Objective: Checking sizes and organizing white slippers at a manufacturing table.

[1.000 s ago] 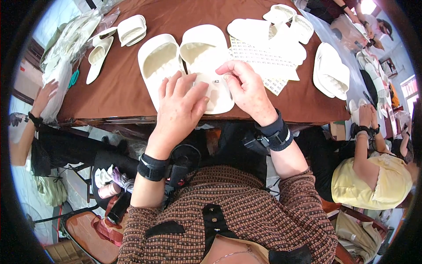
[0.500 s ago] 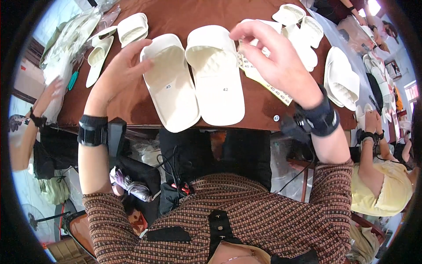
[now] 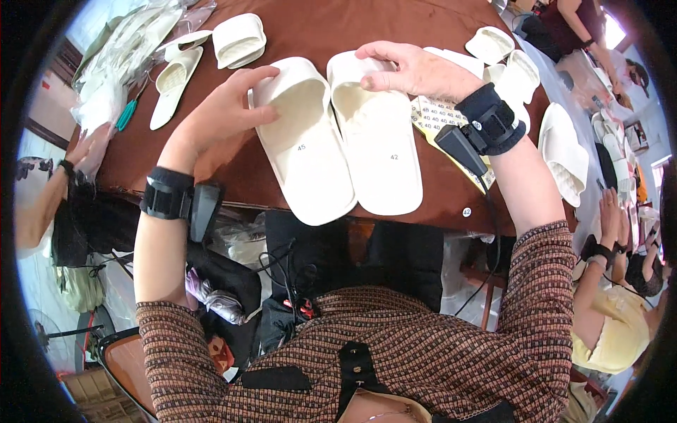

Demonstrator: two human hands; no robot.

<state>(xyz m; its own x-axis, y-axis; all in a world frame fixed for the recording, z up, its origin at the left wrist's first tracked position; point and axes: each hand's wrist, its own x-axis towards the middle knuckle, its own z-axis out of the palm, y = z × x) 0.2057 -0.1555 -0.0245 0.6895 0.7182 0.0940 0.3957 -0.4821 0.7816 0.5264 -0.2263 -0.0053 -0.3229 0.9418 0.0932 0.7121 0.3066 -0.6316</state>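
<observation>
At the left part of the brown table (image 3: pixel 338 28) lies a slim white slipper (image 3: pixel 168 92). In the table's front middle is the left slipper (image 3: pixel 310 155); the person's left hand (image 3: pixel 218 113) is at its strap, thumb and index finger spread, and one cannot tell if they pinch. Beside it is the right slipper (image 3: pixel 386 155). Over its strap the right hand (image 3: pixel 416 72) holds thumb and index apart; its other fingers are hidden. On the table's right part lies a sticker sheet (image 3: pixel 431 116).
</observation>
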